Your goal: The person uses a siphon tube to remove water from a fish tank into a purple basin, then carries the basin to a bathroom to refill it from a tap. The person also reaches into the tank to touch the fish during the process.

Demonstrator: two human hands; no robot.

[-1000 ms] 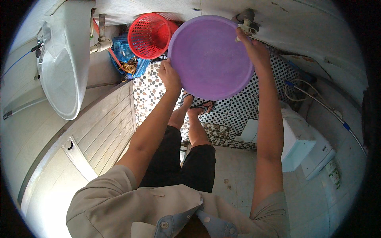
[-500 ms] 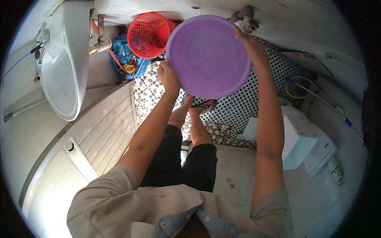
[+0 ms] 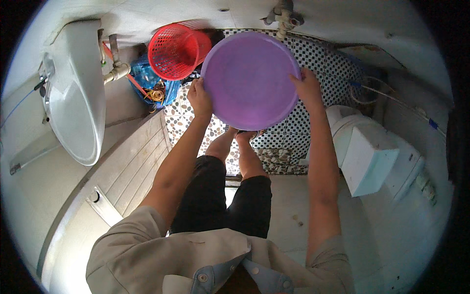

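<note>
A round purple plastic basin (image 3: 250,81) is held up in front of me, its inside facing me. My left hand (image 3: 200,99) is closed on its left rim. On the opposite side, my right hand (image 3: 308,89) grips the right rim, thumb over the edge. The fingers of both hands are partly hidden behind the basin. Just past the basin's far edge, a tap with grey pipe fittings (image 3: 285,20) juts from the wall.
Left of the basin are a red perforated basket (image 3: 174,53) and a blue plastic bag (image 3: 145,74) with odds and ends. A white washbasin (image 3: 74,105) hangs at far left. The toilet (image 3: 369,157) stands right. A hose (image 3: 399,100) runs along the right wall. Patterned tiles (image 3: 276,142) cover the floor.
My right hand has come down from beside the tap to the basin's right rim. The basin has shifted slightly left and nearer, away from the tap. My left hand keeps its hold.
</note>
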